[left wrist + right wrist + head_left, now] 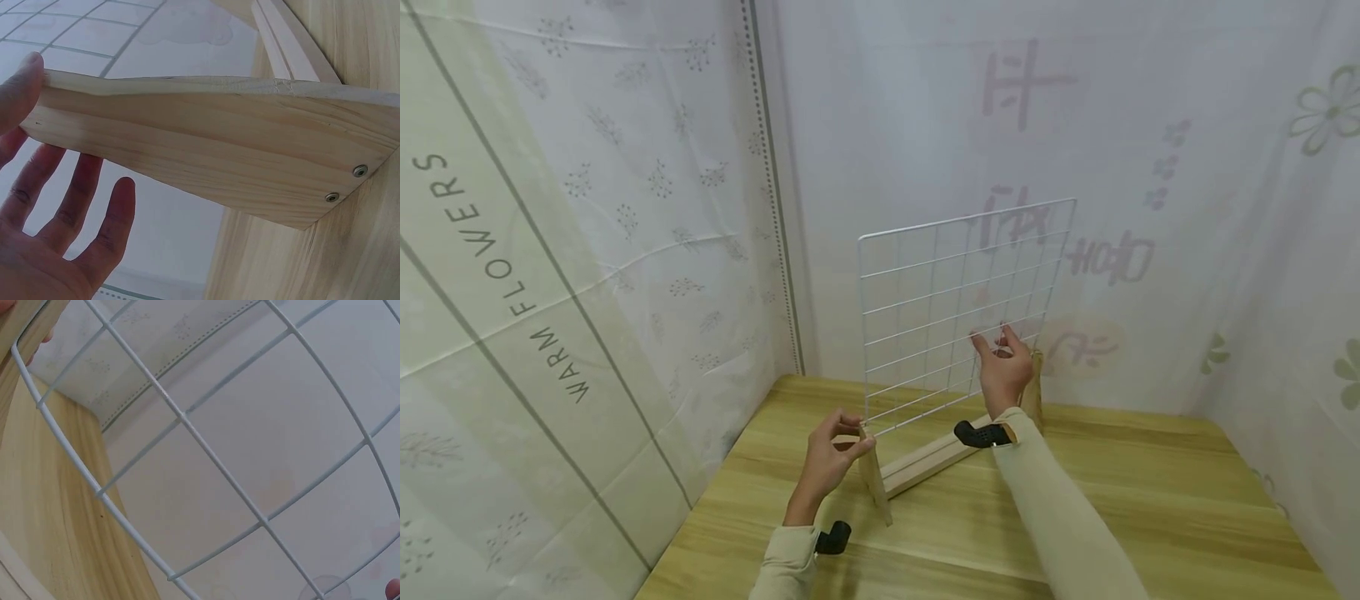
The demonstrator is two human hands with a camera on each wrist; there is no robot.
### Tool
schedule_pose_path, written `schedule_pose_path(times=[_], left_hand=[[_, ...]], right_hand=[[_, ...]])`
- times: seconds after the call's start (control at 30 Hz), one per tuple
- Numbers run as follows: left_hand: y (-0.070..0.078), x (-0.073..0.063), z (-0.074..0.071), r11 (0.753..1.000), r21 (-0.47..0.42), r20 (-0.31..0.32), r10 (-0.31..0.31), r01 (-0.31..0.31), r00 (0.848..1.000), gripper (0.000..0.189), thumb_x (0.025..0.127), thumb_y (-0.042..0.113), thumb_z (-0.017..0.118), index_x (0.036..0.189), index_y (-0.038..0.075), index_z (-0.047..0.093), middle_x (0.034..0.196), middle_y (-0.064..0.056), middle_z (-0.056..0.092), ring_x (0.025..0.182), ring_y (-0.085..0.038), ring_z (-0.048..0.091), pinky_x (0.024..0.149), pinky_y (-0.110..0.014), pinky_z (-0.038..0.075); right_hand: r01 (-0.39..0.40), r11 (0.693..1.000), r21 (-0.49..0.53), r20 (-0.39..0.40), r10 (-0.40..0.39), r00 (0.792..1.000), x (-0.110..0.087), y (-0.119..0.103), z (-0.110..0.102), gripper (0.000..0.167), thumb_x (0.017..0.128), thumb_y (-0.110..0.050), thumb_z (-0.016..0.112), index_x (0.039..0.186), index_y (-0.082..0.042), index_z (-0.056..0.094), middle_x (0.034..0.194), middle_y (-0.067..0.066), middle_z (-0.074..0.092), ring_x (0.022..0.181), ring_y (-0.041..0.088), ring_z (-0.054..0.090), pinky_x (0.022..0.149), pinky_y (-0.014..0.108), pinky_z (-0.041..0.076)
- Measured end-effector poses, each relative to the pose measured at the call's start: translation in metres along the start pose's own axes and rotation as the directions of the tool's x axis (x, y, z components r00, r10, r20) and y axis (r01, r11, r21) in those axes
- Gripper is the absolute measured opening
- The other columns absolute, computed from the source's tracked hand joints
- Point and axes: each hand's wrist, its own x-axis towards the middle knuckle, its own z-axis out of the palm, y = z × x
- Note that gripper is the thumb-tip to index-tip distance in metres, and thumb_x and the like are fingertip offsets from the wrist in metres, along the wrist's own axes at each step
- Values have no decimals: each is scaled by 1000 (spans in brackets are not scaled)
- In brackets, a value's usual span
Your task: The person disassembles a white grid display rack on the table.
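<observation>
A white wire grid panel [967, 219] stands upright and slightly slanted in the head view, above a wooden stand. My left hand [829, 457] pinches the upper end of the stand's near side board [874, 483], at the grid's lower left corner. In the left wrist view, the thumb lies on one edge of that board [206, 137] and fingers touch the other; two screws [360, 170] show low on it. With thumb and fingers, my right hand [1006, 375] holds wires in the grid's lower right part. Only a fingertip [392, 589] of it shows in the right wrist view.
A wooden crossbar [936, 458] joins the near side board to the far side board [1033, 392]. The stand rests on a wood-grain table [1150, 500]. Printed curtains [647, 167] hang around the table's back and sides.
</observation>
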Motion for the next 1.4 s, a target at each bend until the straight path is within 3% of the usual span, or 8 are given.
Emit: schedule_pose_path(times=[0.17, 0.4, 0.57, 0.87, 1.17, 1.4], left_hand=[[0, -1, 2, 1000, 0, 10, -8, 8, 1000, 26, 82, 14, 84, 97, 14, 62, 120, -10, 67, 106, -26, 66, 85, -32, 61], [-1, 1, 1, 999, -3, 2, 32, -32, 999, 25, 85, 15, 82, 99, 9, 62, 119, -15, 66, 106, -32, 65, 86, -42, 61], [0, 0, 0, 1000, -4, 6, 14, -14, 1000, 26, 84, 16, 82, 100, 13, 63, 119, -12, 67, 106, -32, 66, 87, -46, 61], [1, 2, 0, 1000, 0, 6, 0, 0, 1000, 25, 85, 15, 81, 101, 13, 62, 120, -11, 67, 107, -28, 65, 85, -35, 61], [1, 0, -1, 1000, 0, -3, -12, 12, 1000, 26, 84, 16, 82, 100, 12, 62, 121, -12, 67, 108, -29, 65, 85, -35, 62], [0, -3, 0, 1000, -3, 4, -14, 14, 1000, 26, 85, 17, 82, 102, 13, 62, 124, -14, 66, 109, -29, 65, 86, -34, 62]], right_hand=[[19, 999, -32, -9, -20, 1000, 2, -9, -3, 64, 82, -33, 85, 139, -14, 61, 112, 12, 60, 83, 10, 55, 63, 12, 44], [144, 988, -57, -15, -145, 989, 11, -28, -4, 64, 81, -37, 85, 135, -13, 64, 112, 18, 63, 84, 13, 60, 64, 11, 44], [164, 982, -96, -32, -168, 985, 11, -32, -6, 59, 80, -35, 86, 131, -12, 67, 108, 15, 65, 82, 12, 62, 64, 11, 44], [270, 954, -133, -34, -277, 960, 17, -43, -16, 55, 83, -34, 83, 130, -9, 68, 104, 18, 66, 77, 11, 57, 68, 16, 44], [324, 922, -214, 6, -330, 944, 24, -41, -52, 56, 85, -32, 82, 133, -7, 66, 104, 18, 68, 78, 6, 57, 68, 9, 42], [410, 877, -250, 61, -408, 911, 32, -28, -92, 56, 81, -25, 85, 130, -5, 67, 102, 21, 67, 86, 34, 68, 69, 5, 42]])
